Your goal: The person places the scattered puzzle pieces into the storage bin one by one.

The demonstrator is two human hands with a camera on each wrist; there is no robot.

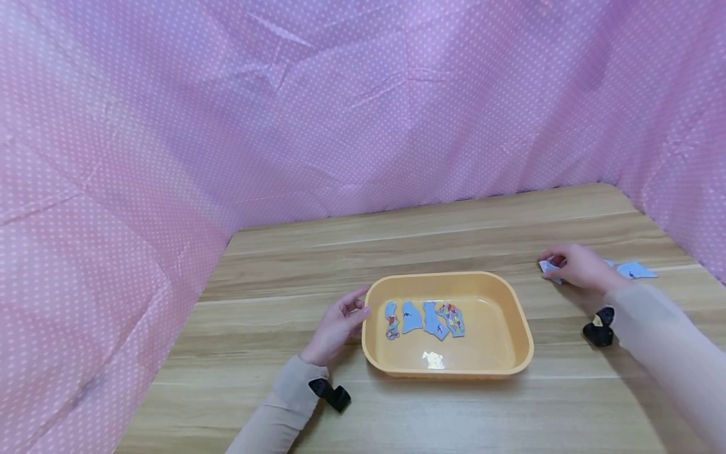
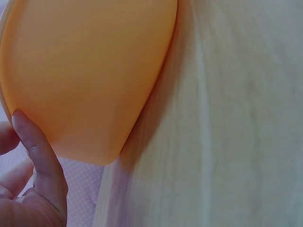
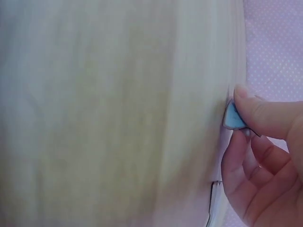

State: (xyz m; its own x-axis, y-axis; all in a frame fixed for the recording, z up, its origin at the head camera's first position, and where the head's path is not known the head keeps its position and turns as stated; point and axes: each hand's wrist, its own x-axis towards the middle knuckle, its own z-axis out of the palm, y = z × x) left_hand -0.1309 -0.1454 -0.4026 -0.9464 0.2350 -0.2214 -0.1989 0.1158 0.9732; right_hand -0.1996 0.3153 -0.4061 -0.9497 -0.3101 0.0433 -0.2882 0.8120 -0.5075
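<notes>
My left hand [image 1: 336,326] holds the left end of a yellow-orange plastic tray [image 1: 448,372]. In the left wrist view the thumb [image 2: 41,161] lies against the tray's outer wall [image 2: 94,85], with other fingers near the rim. Further right, my right hand [image 1: 584,268] pinches a light blue puzzle piece [image 1: 549,268] between thumb and fingers. The right wrist view shows that puzzle piece [image 3: 233,117] partly covered by the thumb. Inside the tray lie several flat pieces: a narrow one [image 1: 392,320], two blue ones [image 1: 411,317], and a multicoloured one [image 1: 454,320].
Another blue puzzle piece [image 1: 636,270] lies on the wooden table [image 1: 272,271] beyond the right wrist, with more blue partly hidden by the hand. A pink dotted cloth [image 1: 363,113] hangs around the table's back and sides. Each wrist wears a black device [image 1: 330,394].
</notes>
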